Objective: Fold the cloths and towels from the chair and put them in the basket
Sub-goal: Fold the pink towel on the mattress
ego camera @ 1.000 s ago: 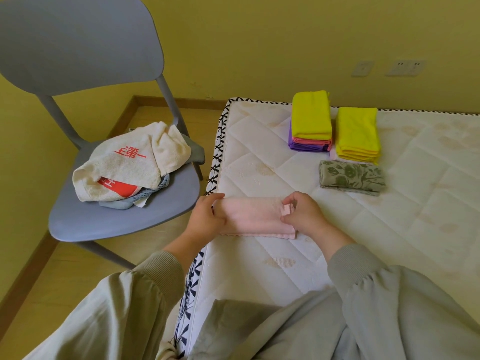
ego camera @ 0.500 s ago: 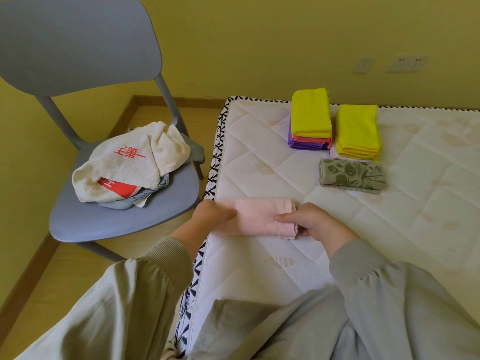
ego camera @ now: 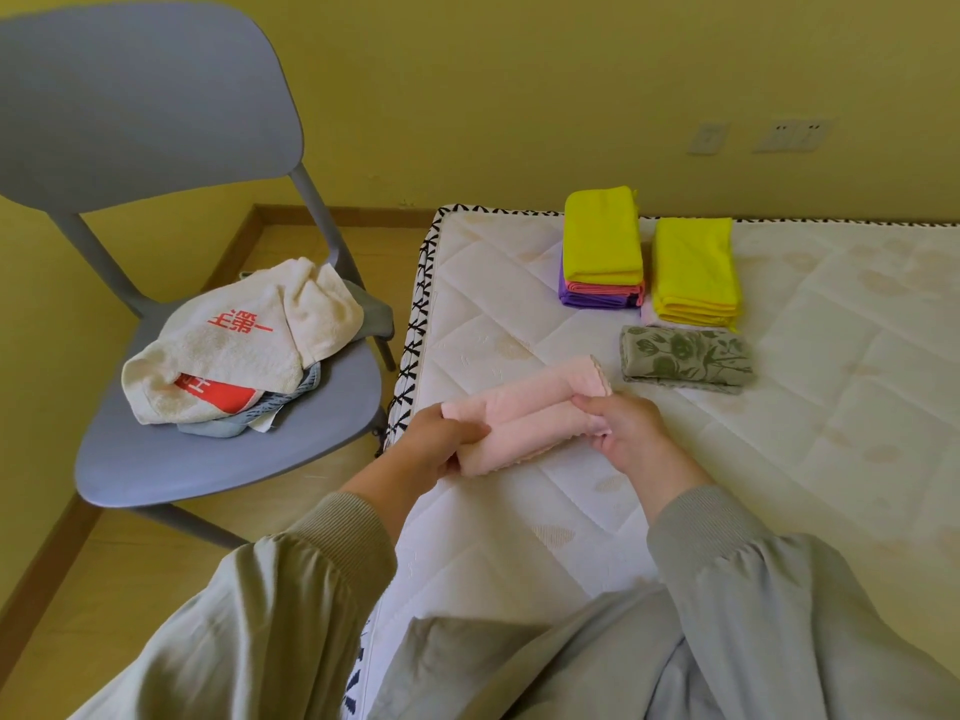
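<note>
1. Pink towel [ego camera: 524, 415], flat on the mattress [ego camera: 779, 459] a moment earlier, was lifted and doubled over above its near-left edge.
2. Left hand [ego camera: 441, 449] gripped the towel's left end; right hand [ego camera: 634, 439] pinched its right end.
3. Chair [ego camera: 234, 465] held a crumpled white towel [ego camera: 234, 345] over other cloths.
4. Folded yellow stacks [ego camera: 696, 272] lay farther back.

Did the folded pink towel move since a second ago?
Yes. The folded pink towel no longer lies flat; its right end has swung up closer to the green flowered folded cloth.
</note>
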`<control>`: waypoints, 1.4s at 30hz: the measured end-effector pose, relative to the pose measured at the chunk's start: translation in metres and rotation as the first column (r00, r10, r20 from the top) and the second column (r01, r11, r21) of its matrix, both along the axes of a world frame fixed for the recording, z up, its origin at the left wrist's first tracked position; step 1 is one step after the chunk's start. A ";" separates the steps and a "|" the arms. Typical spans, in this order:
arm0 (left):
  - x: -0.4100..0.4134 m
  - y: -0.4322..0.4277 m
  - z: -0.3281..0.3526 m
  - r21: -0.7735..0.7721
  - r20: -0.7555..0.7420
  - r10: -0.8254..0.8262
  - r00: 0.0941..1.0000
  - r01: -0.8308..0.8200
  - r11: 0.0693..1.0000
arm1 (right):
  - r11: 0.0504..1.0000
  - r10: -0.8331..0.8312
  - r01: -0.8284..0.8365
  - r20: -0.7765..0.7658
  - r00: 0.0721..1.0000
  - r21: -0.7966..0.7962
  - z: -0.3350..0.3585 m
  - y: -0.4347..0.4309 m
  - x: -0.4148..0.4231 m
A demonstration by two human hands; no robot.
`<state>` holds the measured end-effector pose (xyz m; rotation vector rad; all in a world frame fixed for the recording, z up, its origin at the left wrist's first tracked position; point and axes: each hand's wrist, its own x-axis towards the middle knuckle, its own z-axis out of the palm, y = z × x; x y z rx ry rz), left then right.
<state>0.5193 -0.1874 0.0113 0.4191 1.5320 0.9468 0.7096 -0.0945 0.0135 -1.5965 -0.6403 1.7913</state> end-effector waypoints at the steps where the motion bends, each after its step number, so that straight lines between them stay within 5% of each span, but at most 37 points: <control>1: 0.001 0.001 0.002 -0.010 0.008 -0.080 0.997 0.081 0.997 | 0.998 -0.056 0.056 -0.075 0.996 0.007 0.000 0.001 0.001; 4: 0.001 0.002 0.007 -0.071 -0.009 -0.338 0.941 0.337 0.939 | 0.995 -0.101 0.105 -0.250 0.963 0.000 0.002 0.004 0.003; 8: 0.003 0.007 0.012 -0.112 0.004 -0.583 0.813 0.580 0.807 | 0.991 -0.012 0.031 -0.148 0.989 0.128 0.005 0.012 -0.002; 14: 0.022 0.031 0.001 0.065 -0.047 -0.290 0.956 0.293 0.954 | 0.947 0.046 -0.077 0.107 0.993 0.311 0.009 0.031 -0.008; 17: 0.034 0.044 -0.006 0.110 -0.121 -0.169 0.978 0.182 0.977 | 0.984 0.029 -0.045 0.091 0.995 0.174 0.005 0.039 -0.004; 19: 0.042 0.054 -0.009 0.104 -0.198 -0.105 0.975 0.128 0.986 | 0.981 0.188 -0.190 0.084 0.979 0.024 0.000 0.037 -0.002; 22: 0.051 0.065 -0.014 0.067 -0.234 -0.087 0.968 0.105 0.992 | 0.946 0.315 -0.323 0.209 0.926 0.003 -0.008 0.034 -0.003; 25: 0.060 0.077 -0.013 0.082 -0.162 -0.077 0.984 0.091 0.992 | 0.903 0.166 -0.345 0.533 0.830 0.256 -0.002 0.043 -0.007; 28: 0.068 0.094 -0.009 0.085 -0.031 -0.105 0.994 0.108 0.991 | 0.825 -0.013 -0.354 0.643 0.766 0.439 0.004 0.051 -0.005; 32: 0.072 0.105 0.001 -0.109 -0.405 -0.321 0.856 0.303 0.947 | 0.853 0.102 -0.473 0.820 0.563 0.219 -0.003 0.055 0.004; 35: 0.064 0.108 -0.001 -0.092 -0.527 -0.280 0.803 0.273 0.958 | 0.849 0.251 -0.529 0.881 0.400 -0.002 0.000 0.053 0.011; 39: 0.058 0.112 -0.010 0.047 -0.283 -0.064 0.957 0.081 0.996 | 0.878 0.447 -0.453 0.605 0.658 -0.157 0.004 0.049 0.017; 42: 0.066 0.115 -0.013 0.042 -0.228 -0.053 0.972 0.064 0.997 | 0.901 0.429 -0.401 0.468 0.773 -0.164 -0.001 0.047 0.018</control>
